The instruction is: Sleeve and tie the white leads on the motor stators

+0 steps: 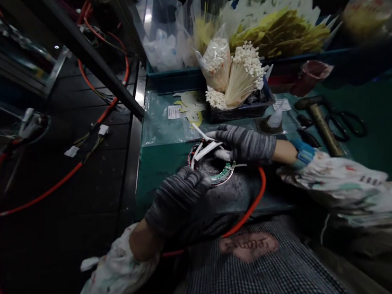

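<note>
Both my hands wear dark grey knit gloves. My left hand (176, 201) is curled shut on the near left rim of a round ring-shaped part (221, 176) with green and red winding, which sits on a worn grey block. My right hand (243, 143) rests on the far side of the ring, its fingers pinched on white strips (206, 146) that stick out over the ring's left edge. An orange cable (256, 201) curves round the block's right side.
A bundle of white-tipped sticks (241, 77) stands in a dark tray behind the ring, bags of white and yellow pieces further back. A hammer (322, 124) and scissors (348, 123) lie at right on the green table (388, 142). Orange cables (44, 194) run across the dark floor at left.
</note>
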`<state>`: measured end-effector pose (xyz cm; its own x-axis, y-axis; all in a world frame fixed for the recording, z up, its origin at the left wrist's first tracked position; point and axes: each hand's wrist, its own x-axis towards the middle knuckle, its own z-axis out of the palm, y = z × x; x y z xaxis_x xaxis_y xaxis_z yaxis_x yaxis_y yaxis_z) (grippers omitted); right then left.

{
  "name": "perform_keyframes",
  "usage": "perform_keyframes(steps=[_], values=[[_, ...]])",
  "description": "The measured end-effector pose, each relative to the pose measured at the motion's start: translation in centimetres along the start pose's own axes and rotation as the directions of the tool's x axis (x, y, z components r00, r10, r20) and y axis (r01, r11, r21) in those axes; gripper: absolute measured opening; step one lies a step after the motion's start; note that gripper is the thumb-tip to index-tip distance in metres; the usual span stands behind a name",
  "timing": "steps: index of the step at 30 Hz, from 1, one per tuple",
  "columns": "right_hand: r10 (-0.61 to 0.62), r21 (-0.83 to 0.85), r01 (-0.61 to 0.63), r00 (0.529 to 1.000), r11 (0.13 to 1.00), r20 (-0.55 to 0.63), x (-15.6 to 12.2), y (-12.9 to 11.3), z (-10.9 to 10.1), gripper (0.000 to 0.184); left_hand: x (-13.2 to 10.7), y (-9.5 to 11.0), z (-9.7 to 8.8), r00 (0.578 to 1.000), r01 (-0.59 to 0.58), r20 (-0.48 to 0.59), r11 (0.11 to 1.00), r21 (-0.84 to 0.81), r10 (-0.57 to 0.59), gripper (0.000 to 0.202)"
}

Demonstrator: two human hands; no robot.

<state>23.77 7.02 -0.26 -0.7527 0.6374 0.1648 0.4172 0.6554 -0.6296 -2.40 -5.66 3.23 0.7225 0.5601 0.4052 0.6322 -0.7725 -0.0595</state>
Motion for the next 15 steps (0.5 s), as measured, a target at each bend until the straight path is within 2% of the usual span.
perform_keyframes(steps=[2, 4, 6, 7, 9, 10, 13, 15], values=[[-0.085, 0.01, 0.085, 0.992, 0.996, 0.096, 1.0, 0.6, -1.2, 0.048, 0.2, 0.1, -0.1, 0.999, 0.027, -0.023, 0.997, 0.069, -0.025, 0.024], [-0.093, -0.001, 0.094, 0.992, 0.996, 0.088, 1.2, 0.6, -1.9, 0.054, 0.1, 0.1, 0.3, 0.994, 0.062, -0.102, 0.99, 0.123, -0.05, 0.025], [-0.019, -0.056, 0.015, 0.997, 0.998, -0.07, 0.7, 0.2, -2.4, 0.057, -0.2, 0.0, 1.0, 0.984, 0.082, -0.167, 0.987, 0.139, -0.059, 0.025], [0.031, -0.086, -0.047, 0.983, 0.995, -0.18, 0.4, 0.0, -2.6, 0.054, -0.4, -0.1, 1.4, 0.981, 0.075, -0.186, 0.988, 0.134, -0.049, 0.025], [0.12, -0.124, -0.181, 0.914, 0.976, -0.387, 0.2, -0.2, -3.1, 0.045, -0.9, -0.4, 2.0, 0.977, 0.036, -0.212, 0.995, 0.092, -0.016, 0.023], [0.158, -0.128, -0.239, 0.878, 0.962, -0.452, 0.4, -0.3, -3.4, 0.04, -1.2, -0.5, 2.4, 0.975, 0.026, -0.224, 0.998, 0.064, -0.011, 0.021], [0.249, -0.121, -0.361, 0.814, 0.925, -0.526, 2.3, 0.1, -3.8, 0.027, -1.9, -1.3, 3.5, 0.982, 0.037, -0.186, 0.999, -0.014, -0.039, 0.016], [0.285, -0.095, -0.389, 0.8, 0.916, -0.528, 3.7, 0.4, -3.7, 0.023, -2.0, -2.0, 4.5, 0.987, 0.025, -0.157, 0.999, -0.038, -0.031, 0.02]])
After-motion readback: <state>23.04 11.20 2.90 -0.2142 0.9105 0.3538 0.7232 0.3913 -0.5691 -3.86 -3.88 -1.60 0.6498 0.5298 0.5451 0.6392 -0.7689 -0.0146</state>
